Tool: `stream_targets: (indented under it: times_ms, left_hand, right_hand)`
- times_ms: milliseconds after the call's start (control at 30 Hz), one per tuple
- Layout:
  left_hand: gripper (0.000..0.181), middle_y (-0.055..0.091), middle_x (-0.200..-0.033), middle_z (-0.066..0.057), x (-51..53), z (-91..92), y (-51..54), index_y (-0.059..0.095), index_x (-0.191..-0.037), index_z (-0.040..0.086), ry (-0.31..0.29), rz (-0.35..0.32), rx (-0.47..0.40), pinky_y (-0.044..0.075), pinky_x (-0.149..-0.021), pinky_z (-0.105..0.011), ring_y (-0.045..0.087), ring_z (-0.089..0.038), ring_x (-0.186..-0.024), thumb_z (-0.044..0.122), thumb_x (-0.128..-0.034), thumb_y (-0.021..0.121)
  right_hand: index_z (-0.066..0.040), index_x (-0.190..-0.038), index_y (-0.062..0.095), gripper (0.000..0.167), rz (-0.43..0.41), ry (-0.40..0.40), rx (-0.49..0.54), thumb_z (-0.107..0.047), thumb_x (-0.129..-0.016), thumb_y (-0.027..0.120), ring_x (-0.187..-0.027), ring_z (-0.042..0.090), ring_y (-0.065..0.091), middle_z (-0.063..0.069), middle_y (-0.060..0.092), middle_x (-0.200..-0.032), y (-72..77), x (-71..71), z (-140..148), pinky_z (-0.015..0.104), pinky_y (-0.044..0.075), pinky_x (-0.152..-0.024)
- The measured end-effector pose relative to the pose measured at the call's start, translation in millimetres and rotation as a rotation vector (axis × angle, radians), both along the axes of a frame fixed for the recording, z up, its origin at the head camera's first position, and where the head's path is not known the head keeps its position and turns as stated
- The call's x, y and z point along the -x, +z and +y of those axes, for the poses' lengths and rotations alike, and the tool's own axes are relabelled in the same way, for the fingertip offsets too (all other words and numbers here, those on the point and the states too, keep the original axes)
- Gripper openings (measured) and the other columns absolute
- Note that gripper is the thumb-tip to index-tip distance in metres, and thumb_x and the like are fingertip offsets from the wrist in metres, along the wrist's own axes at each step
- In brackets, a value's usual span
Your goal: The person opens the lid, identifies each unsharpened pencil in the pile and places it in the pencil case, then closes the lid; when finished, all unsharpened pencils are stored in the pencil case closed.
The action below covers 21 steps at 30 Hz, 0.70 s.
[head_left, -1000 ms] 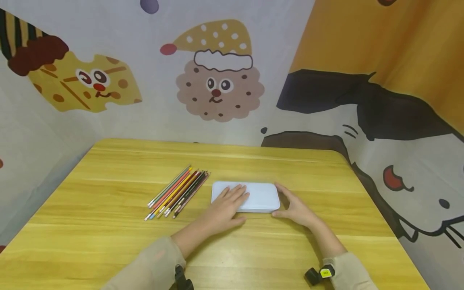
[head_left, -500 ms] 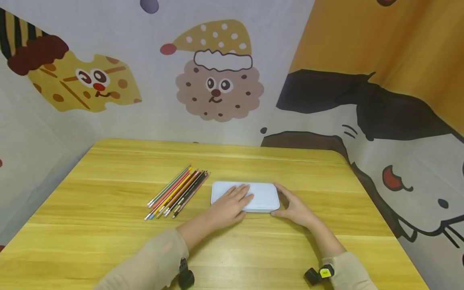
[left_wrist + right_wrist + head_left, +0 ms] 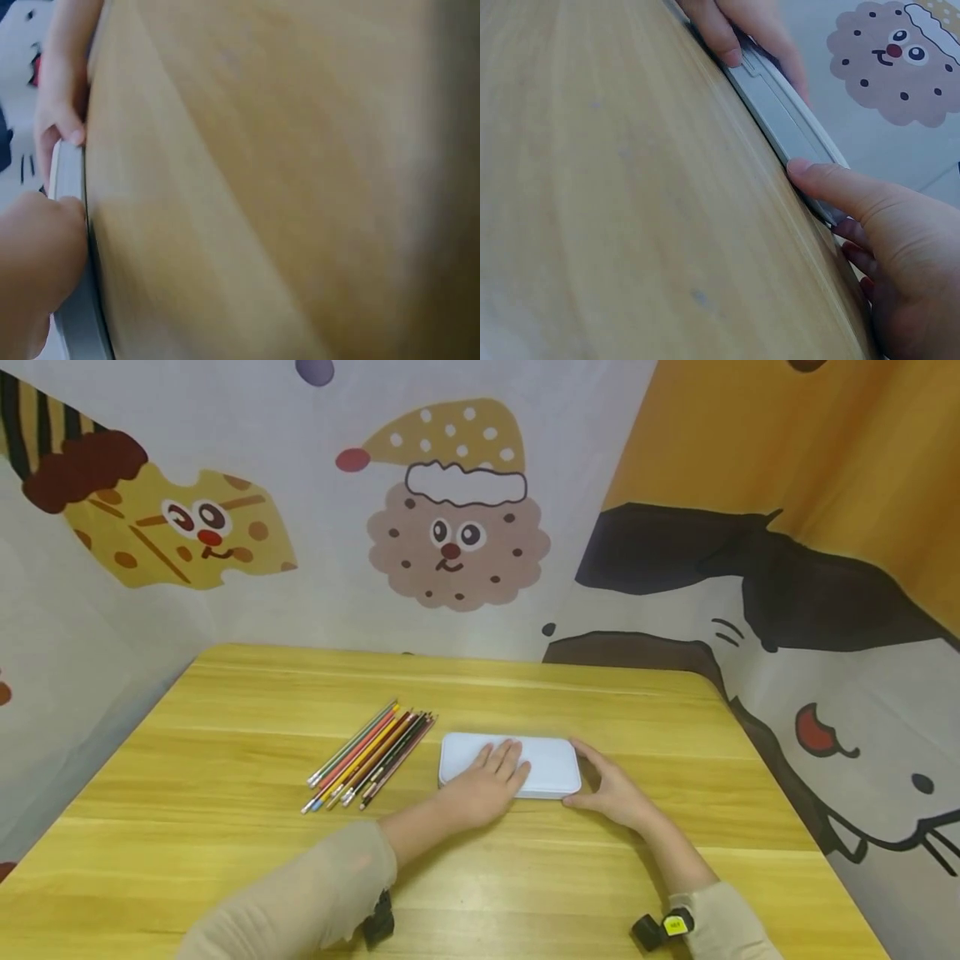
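Note:
A pale, flat pencil case with rounded corners lies closed on the table. My left hand lies across its lid with the fingers spread. In the right wrist view the left thumb presses the front wall, by a small notched latch. My right hand grips the right end, thumb at the front corner and fingers toward the back corner. Several pencils in various colours lie side by side to the left of the case, touched by neither hand.
The wooden table reaches back to a cloth printed with cartoon figures. Each wrist carries a small black camera, the left one and the right one both close above the tabletop.
My left hand has slid slightly right along the lid, and its thumb has drawn in toward the case's front edge. The right hand, the case and the pencils stay put.

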<state>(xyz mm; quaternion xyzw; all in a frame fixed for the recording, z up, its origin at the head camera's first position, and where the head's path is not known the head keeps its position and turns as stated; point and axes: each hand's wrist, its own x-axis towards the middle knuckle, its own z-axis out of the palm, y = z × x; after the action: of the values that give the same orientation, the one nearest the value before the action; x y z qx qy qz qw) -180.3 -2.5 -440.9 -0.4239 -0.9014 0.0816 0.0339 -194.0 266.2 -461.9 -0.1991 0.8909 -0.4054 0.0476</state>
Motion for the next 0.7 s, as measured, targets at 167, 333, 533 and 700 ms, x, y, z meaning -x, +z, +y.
stream_targets:
  times_ms: [167,333,533,700]
  left_hand:
    - [0.049,0.024,-0.149,-0.028,-6.7,6.9,1.9,0.030,-0.149,0.002,-0.020,0.146,0.100,0.026,-0.106,-0.053,0.022,-0.043,-0.137,0.018,-0.1025,0.034]
    - [0.047,0.032,-0.145,-0.029,-11.5,11.3,-0.4,0.033,-0.147,0.001,-0.038,0.294,0.164,0.034,-0.102,-0.052,0.031,-0.044,-0.133,0.017,-0.1023,0.034]
    - [0.047,0.037,-0.142,-0.029,-13.8,14.8,-3.6,0.034,-0.146,0.001,-0.040,0.364,0.204,0.038,-0.100,-0.050,0.036,-0.044,-0.130,0.018,-0.1028,0.033]
    - [0.046,0.038,-0.141,-0.030,-13.9,16.1,-3.6,0.036,-0.145,0.000,-0.042,0.385,0.207,0.039,-0.098,-0.050,0.039,-0.044,-0.129,0.020,-0.1029,0.034]
  right_hand:
    - [-0.007,-0.150,0.029,0.098,-0.007,0.002,0.005,-0.034,-0.073,0.083,-0.138,0.038,0.025,0.018,0.034,-0.149,0.3,0.6,-0.4,0.057,0.017,-0.109]
    - [-0.006,-0.149,0.029,0.096,-0.011,0.000,0.014,-0.031,-0.074,0.083,-0.138,0.039,0.024,0.018,0.034,-0.148,0.0,1.0,0.1,0.059,0.017,-0.108]
    - [-0.001,-0.148,0.028,0.094,-0.023,-0.013,-0.012,-0.020,-0.075,0.083,-0.137,0.042,0.024,0.023,0.034,-0.147,2.2,0.0,-3.1,0.061,0.017,-0.107]
    - [0.004,-0.147,0.027,0.094,-0.033,-0.015,0.004,-0.013,-0.074,0.083,-0.136,0.046,0.022,0.027,0.032,-0.146,3.3,-0.3,-4.4,0.063,0.015,-0.106]
